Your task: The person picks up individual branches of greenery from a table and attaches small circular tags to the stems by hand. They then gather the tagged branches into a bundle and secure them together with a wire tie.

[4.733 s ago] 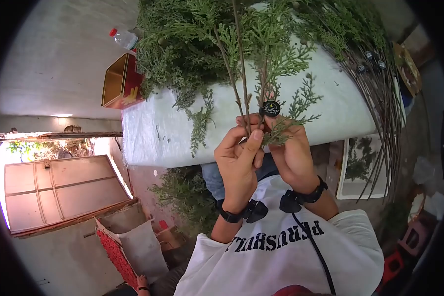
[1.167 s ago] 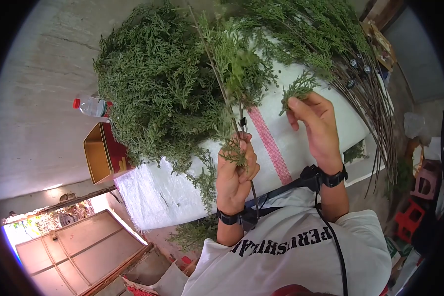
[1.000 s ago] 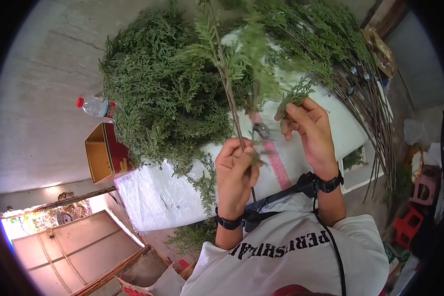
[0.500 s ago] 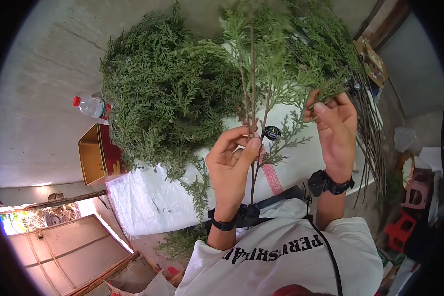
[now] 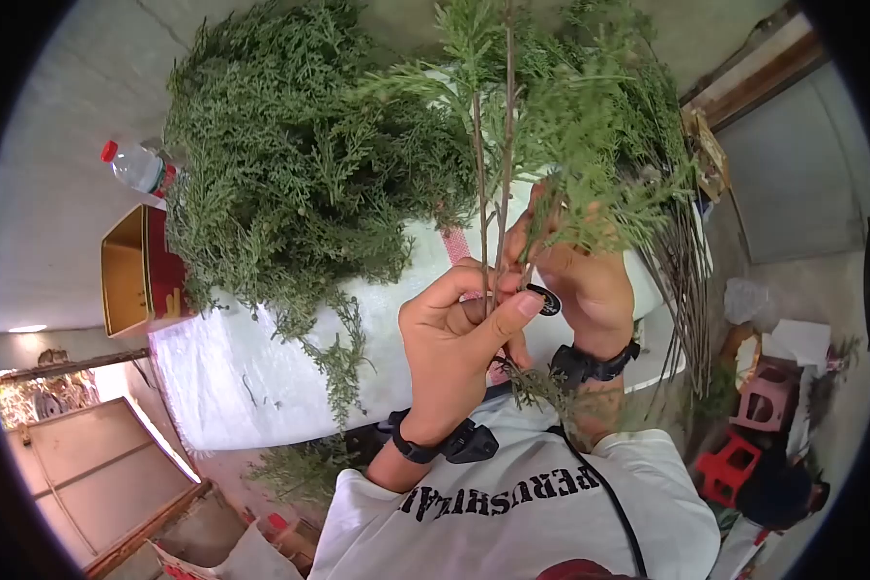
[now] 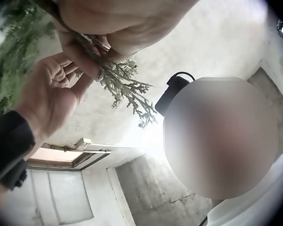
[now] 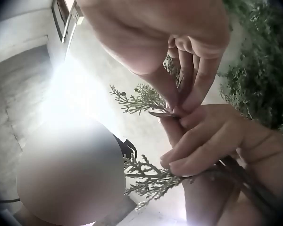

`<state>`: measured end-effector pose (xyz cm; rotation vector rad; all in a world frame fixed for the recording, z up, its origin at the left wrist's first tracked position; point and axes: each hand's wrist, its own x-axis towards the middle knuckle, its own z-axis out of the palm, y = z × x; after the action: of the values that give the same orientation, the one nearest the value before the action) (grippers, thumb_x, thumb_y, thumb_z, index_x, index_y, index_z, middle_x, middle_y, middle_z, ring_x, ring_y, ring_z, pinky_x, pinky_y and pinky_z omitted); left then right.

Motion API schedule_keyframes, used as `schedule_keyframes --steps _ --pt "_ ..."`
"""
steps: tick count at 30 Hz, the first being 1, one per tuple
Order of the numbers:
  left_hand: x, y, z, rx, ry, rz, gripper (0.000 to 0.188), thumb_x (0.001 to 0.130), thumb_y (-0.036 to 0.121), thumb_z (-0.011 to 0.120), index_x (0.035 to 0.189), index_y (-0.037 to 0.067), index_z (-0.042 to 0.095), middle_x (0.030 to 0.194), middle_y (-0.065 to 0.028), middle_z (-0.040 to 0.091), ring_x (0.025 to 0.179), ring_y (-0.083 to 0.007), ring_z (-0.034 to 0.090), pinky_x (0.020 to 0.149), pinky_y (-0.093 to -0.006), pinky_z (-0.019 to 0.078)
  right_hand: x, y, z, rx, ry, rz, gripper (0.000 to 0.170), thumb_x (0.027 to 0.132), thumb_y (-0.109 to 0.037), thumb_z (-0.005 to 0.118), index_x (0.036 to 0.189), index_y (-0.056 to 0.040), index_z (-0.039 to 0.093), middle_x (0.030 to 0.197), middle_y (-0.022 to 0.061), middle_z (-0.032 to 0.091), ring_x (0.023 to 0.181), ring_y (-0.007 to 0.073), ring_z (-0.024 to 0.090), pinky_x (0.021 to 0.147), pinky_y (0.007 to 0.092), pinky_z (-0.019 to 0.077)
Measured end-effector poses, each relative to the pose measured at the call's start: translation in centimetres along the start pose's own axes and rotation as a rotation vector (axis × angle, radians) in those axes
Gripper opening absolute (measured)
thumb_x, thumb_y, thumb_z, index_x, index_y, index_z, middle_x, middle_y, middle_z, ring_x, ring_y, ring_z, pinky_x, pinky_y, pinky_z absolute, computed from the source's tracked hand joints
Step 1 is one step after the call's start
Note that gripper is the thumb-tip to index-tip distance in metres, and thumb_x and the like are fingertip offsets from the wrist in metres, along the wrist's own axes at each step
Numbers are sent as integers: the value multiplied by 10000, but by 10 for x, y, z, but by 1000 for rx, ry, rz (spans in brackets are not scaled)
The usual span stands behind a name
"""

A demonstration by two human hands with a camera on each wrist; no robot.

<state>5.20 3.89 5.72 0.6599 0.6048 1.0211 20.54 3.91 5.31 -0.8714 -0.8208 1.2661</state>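
My left hand [image 5: 449, 353] grips a few brown woody stems [image 5: 506, 145] of green conifer branches between thumb and fingers. A round black label [image 5: 548, 302] sits beside the left thumb tip, on the stems. My right hand [image 5: 594, 295] is close against the left fingertips, partly hidden behind foliage in the head view. In the right wrist view, its thumb and fingers pinch a small conifer sprig [image 7: 140, 100] right at the label's edge. A second leafy twig [image 7: 153, 176] sticks out below the left fingers.
A large heap of conifer greenery [image 5: 290, 164] lies on the white-covered table [image 5: 261, 387]. A bundle of long-stemmed branches [image 5: 681, 309] lies at the right. Left stand a red and gold box [image 5: 130, 275] and a plastic bottle [image 5: 135, 166]. Red stools [image 5: 727, 466] are on the floor.
The right hand, earlier apart with a small sprig, has come in to the stems at the label beside the left hand. The left hand keeps its hold; the head view has shifted.
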Motion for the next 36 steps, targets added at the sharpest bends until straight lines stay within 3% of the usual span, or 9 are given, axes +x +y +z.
schedule_keyframes --steps 3,7,16,20,23,24,28,31,36 --pt "0 -2 -1 -3 -10 34 122 879 -59 698 987 -62 641 906 -68 634 535 -106 607 426 -225 444 -5 14 -4 324 17 38 461 815 19 741 1218 31 517 1049 147 681 978 215 666 832 344 534" --pt "-1 0 -2 -8 -41 42 100 885 -64 688 972 -75 641 915 -74 622 524 -104 608 416 -213 441 -4 10 -1 428 -72 75 516 799 23 749 1252 20 501 993 138 662 956 234 660 826 343 528" --pt "-6 2 -1 22 -52 140 60 866 -86 696 899 -103 648 901 -97 609 558 -108 633 417 -218 458 -8 29 -14 421 -71 -36 548 792 23 725 1291 17 498 962 159 634 886 267 647 826 398 533" --pt "-7 4 -2 37 -72 160 52 863 -88 699 883 -108 655 901 -101 610 574 -102 637 419 -217 464 -8 29 -16 434 -186 -40 545 788 18 716 1288 18 499 1013 153 627 897 272 639 829 419 536" --pt "-7 4 -1 33 -83 150 51 863 -86 700 888 -108 662 902 -100 612 582 -97 637 422 -214 465 -5 23 0 399 -93 -55 503 838 -53 777 1198 -17 427 899 110 596 775 203 640 640 295 593" --pt "-7 4 -1 35 -84 142 52 863 -84 701 895 -107 667 902 -100 614 585 -95 637 424 -212 464 -6 23 0 395 -93 -52 503 838 -53 777 1198 -17 427 899 110 596 775 203 640 640 295 593" --pt "-6 1 -3 47 -92 129 60 862 -80 706 911 -103 679 903 -97 620 591 -91 638 429 -206 463 -8 28 -4 451 -26 -81 459 855 -36 754 1175 -11 425 890 116 596 809 219 654 673 315 614" --pt "-6 1 -2 60 -98 139 57 859 -90 700 898 -109 663 911 -118 618 579 -113 643 420 -215 463 -5 35 -20 609 -394 -10 453 861 -55 626 1290 -24 485 1150 147 567 1065 261 583 939 425 490" --pt "-4 1 -2 89 -108 157 68 854 -111 687 861 -125 621 919 -158 608 551 -159 650 402 -236 464 -6 38 -24 695 -414 5 383 893 -96 589 1257 -30 489 1147 147 556 1093 266 568 963 425 472"
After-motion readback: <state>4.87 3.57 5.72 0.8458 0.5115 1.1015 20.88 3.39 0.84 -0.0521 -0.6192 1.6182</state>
